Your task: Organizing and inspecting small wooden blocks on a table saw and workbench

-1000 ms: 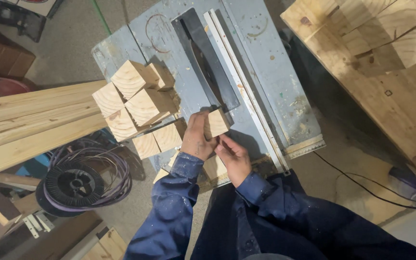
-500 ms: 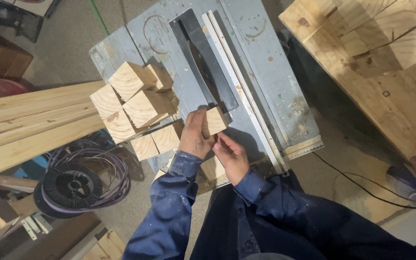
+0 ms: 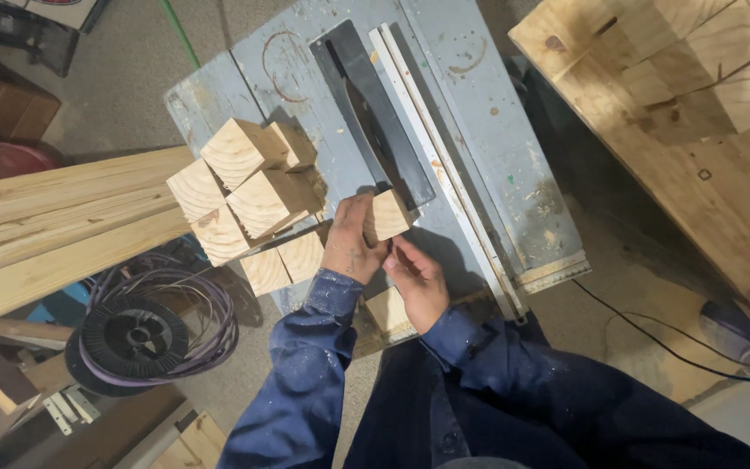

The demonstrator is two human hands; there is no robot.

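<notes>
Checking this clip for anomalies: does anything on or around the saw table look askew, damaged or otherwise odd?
The cut wood blocks are heaped loosely at the saw table's left edge, several tilted and some overhanging it. The tabletop is scuffed and marked with ring stains. Both hands, left hand and right hand, hold a small block beside the black blade insert.

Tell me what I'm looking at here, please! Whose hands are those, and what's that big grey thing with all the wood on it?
The picture comes from a camera worn on a person's head, looking down, so you see their own arms in blue sleeves. The grey thing is a table saw, a machine for cutting wood; the dark slot in its middle is where the blade sits. The left hand grips a small wooden block at the near end of that slot, and the right hand is just below the block, beside it. A pile of cut wooden blocks lies on the saw's left side. Long planks lie to the left, above a spool of cable on the floor.
</notes>
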